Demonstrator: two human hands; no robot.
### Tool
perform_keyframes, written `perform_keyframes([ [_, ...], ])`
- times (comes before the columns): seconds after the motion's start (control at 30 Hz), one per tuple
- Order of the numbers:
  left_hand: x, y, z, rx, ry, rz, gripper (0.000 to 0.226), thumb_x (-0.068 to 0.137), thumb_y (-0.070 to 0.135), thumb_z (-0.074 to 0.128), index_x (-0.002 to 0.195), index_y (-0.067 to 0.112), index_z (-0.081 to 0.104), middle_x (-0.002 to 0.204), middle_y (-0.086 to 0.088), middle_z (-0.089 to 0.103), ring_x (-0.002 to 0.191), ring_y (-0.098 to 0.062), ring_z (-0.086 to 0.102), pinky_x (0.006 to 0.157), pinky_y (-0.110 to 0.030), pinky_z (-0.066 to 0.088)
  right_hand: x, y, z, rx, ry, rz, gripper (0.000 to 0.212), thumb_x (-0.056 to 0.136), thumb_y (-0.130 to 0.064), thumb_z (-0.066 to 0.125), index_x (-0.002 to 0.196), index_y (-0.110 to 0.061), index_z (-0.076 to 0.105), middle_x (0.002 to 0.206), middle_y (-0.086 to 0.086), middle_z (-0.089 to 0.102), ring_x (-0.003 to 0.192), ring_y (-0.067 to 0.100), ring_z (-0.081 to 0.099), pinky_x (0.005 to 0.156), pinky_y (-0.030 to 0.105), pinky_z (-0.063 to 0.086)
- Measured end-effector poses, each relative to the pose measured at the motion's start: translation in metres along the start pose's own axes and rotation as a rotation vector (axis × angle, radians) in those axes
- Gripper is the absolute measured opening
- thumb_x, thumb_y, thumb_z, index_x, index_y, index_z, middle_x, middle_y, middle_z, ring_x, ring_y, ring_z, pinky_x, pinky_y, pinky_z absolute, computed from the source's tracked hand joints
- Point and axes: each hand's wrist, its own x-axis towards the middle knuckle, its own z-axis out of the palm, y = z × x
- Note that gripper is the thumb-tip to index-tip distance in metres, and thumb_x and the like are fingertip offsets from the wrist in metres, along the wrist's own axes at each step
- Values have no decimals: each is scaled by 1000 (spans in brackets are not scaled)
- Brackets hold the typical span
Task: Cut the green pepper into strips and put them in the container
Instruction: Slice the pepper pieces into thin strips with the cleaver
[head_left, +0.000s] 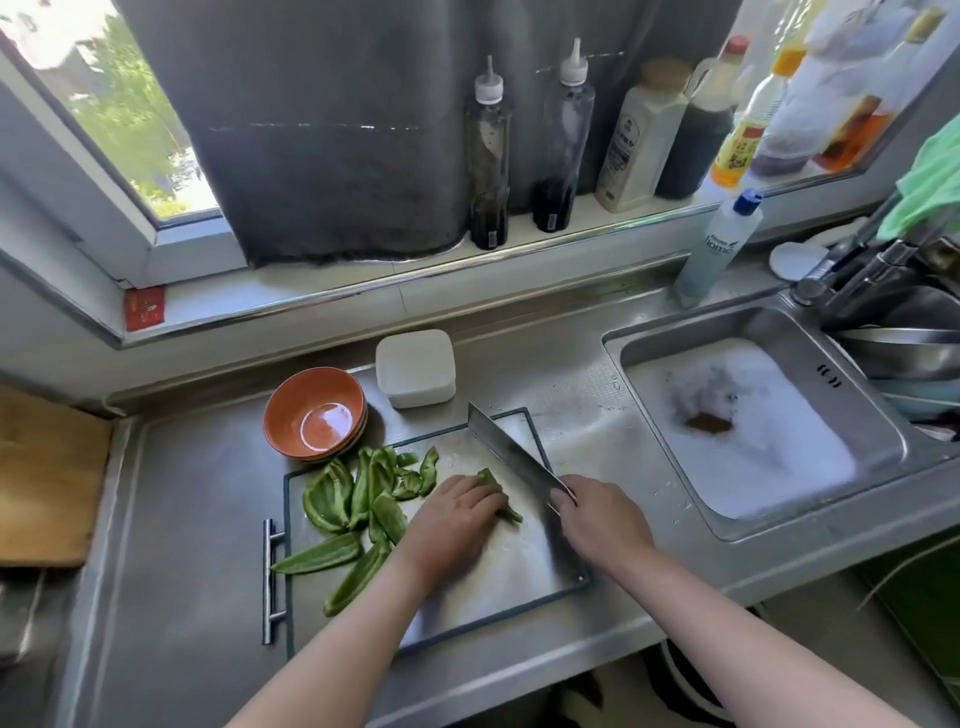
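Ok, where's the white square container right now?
The white square container sits mid-frame in the head view, on the steel counter just beyond the far edge of the cutting board, right of the stacked orange bowls and left of the sink.

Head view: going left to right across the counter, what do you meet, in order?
Wooden board → orange bowl → white container → cleaver → sink. Left out for overlap: pepper pieces, left hand, right hand.
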Motion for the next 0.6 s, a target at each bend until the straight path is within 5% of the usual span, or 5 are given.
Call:
perform_keyframes([
  [0.13,2,-2,-10,53,-70,-26,34,90,21,44,113,19,69,133,-5,60,130,-30,50,114,-47,36,12,5,-9,17,-32,-32,25,103,-39,42,87,-25,56,88,-1,66,83,27,57,67,32,42],
  [0.33,12,15,-26,193,-264,-221,49,83,38,45,127,27,62,92,0,60,81,-24,58,78,-38,44,22,7,-22,26,-54,-65,28,103,-36,42,83,-22,56,82,-4,64,81,26,60,67,33,46],
  [0.47,5,19,-29,39,-113,-249,41,82,26,43,114,16,65,87,-1,60,77,-24,59,68,-34,48,22,5,-28,32,-45,-53,31,102,-35,42,75,-23,50,76,-5,61,77,25,59,61,33,41],
  [0.6,0,2,-35,12,-144,-67,51,77,24,33,114,16,66,120,-4,61,113,-23,54,97,-35,49,17,0,-24,34,-44,-24,32,103,-35,42,74,-25,48,73,-8,58,77,25,57,59,32,37],
])
